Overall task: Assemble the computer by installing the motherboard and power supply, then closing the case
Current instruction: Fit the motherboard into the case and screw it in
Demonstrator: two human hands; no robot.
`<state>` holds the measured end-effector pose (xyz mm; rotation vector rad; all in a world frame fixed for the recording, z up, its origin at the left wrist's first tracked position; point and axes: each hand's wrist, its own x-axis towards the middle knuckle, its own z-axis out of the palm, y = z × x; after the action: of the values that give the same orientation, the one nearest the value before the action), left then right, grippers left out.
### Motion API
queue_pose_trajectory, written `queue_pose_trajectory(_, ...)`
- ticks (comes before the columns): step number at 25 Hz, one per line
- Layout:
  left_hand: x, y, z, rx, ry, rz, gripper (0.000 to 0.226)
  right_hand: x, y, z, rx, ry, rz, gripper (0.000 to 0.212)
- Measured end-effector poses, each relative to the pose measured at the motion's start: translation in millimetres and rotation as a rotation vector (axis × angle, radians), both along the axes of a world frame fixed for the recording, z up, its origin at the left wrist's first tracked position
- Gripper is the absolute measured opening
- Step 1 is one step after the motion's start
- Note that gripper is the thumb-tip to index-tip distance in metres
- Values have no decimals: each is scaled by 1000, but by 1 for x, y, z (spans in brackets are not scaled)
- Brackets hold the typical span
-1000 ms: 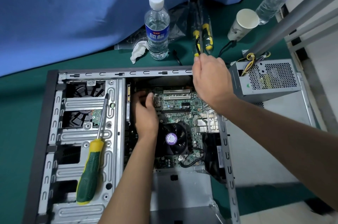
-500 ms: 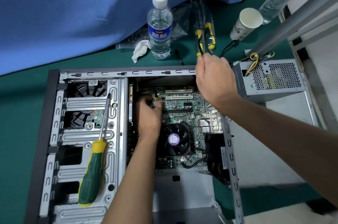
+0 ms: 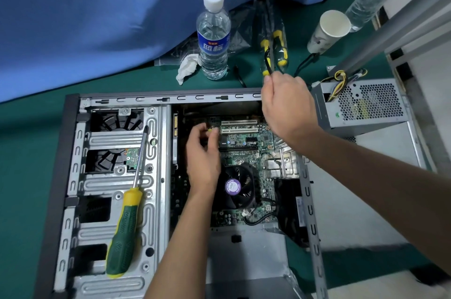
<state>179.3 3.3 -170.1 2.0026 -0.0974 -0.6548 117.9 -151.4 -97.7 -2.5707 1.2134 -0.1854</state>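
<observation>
The open grey computer case (image 3: 73,152) lies flat on the green table. Inside it sits the green motherboard (image 3: 246,145) with its black CPU fan (image 3: 241,186). My left hand (image 3: 202,152) is inside the case at the board's far left corner, thumb and fingers pinching a small yellowish part. My right hand (image 3: 288,106) hovers over the case's far edge, gripping a thin black and yellow cable (image 3: 267,59) that sticks up from the fist. The grey power supply (image 3: 366,106) stands outside the case at the right, its wires trailing from the top.
A green and yellow screwdriver (image 3: 124,230) lies on the drive cage. Behind the case stand a water bottle (image 3: 213,37), a crumpled tissue (image 3: 186,67), bagged yellow-handled tools (image 3: 279,45) and a paper cup (image 3: 327,30). Blue cloth (image 3: 97,18) covers the back.
My left hand has shifted slightly toward the board's far left corner and its fingers now pinch together. My right hand keeps its hold in about the same place.
</observation>
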Motion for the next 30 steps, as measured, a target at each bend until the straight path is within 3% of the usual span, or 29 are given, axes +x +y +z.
queue_pose_trajectory(3,-2,0,2,44,40,63,36,0,0,0,5,-7,-2,38)
queue_pose_trajectory(9,8,-3,-2,133,159,215,32,1,1,0,3,-16,-4,38)
queue_pose_trajectory(13,21,-10,-12,-29,97,217,40,0,0,-1,2,-15,-6,38)
queue_pose_trajectory(30,32,-30,-27,167,-101,266,44,0,1,-1,-9,-12,4,38)
